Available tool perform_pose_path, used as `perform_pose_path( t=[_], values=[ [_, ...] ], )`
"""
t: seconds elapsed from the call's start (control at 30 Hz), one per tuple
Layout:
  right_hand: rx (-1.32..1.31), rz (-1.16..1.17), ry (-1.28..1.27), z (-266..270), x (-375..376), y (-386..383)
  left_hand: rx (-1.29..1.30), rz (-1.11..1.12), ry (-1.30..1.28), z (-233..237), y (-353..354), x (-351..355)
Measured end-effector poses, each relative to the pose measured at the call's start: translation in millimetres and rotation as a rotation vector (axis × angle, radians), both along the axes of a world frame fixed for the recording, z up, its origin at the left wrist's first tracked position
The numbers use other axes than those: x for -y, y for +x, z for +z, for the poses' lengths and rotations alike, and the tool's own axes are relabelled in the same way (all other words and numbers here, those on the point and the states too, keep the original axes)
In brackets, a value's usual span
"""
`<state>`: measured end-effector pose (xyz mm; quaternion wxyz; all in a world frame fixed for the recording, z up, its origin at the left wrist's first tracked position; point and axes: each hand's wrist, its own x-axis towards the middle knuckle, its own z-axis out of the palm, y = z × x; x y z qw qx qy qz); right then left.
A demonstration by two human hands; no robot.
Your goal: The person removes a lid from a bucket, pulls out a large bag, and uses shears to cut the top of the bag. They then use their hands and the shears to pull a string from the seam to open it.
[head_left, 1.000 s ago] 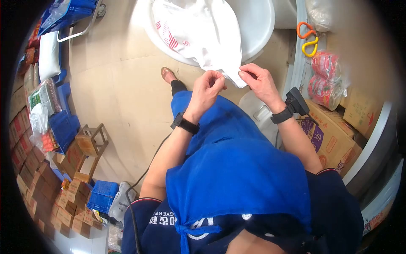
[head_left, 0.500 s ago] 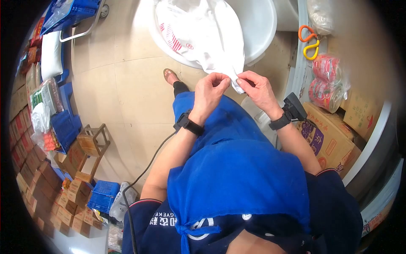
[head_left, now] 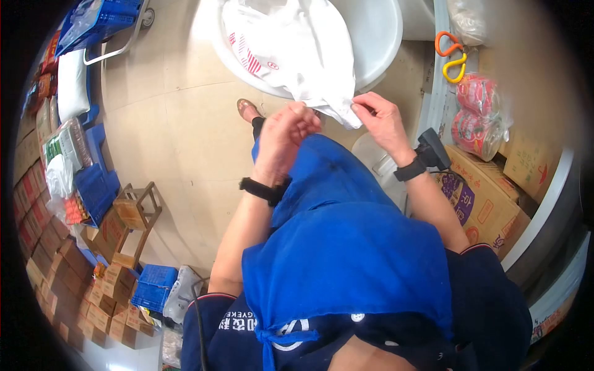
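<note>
A: Where's the white plastic bag?

B: At top centre of the frame, draped in the round white tub, its lower corner hanging out over the rim. Red stripes and lettering show on its left part.

A: And the fingers?

B: The right hand, right of centre, has thumb and forefinger pinched on the bag's edge near that corner. The left hand is curled and a bit blurred, right beside the bag's edge; I can't tell whether it grips any plastic.

A: Anything on the wrists?

B: A black strap on each; the one on the right carries a black block.

A: What's around them?

B: A blue apron fills the lower middle. At right there's a printed cardboard carton, with red packages above it. On the left stands a wooden stool, with a blue crate at upper left.
</note>
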<state>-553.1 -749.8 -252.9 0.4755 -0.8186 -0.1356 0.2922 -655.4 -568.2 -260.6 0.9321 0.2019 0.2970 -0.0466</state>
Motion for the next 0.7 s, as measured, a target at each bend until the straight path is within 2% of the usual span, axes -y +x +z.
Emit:
perform_pose_path(
  t=[0.1,0.13,0.23,0.37,0.47,0.57,0.7],
  values=[
    [-0.165,0.021,-0.034,15.5,-0.7,3.8,-0.113,-0.102,0.216,1.5,3.7,-10.5],
    [-0.21,0.03,-0.004,18.5,-3.6,4.2,0.004,-0.199,0.311,-12.4,-0.7,-9.9],
    [-0.275,0.03,0.083,21.2,-8.1,-2.1,-0.011,-0.309,0.628,-10.4,0.3,9.8],
    [-0.314,0.036,0.047,29.2,-9.4,-5.3,-0.063,-0.3,0.778,-15.3,2.6,25.7],
    [-0.301,0.032,0.043,28.1,-8.9,-4.7,-0.107,-0.269,0.774,-14.0,4.8,28.8],
    [-0.256,0.033,0.039,24.8,-8.0,-8.6,-0.115,-0.341,0.838,-6.0,9.1,27.1],
    [-0.291,0.039,0.049,18.9,-4.7,-9.0,-0.094,-0.295,0.584,-16.2,6.7,23.7]
  ],
)
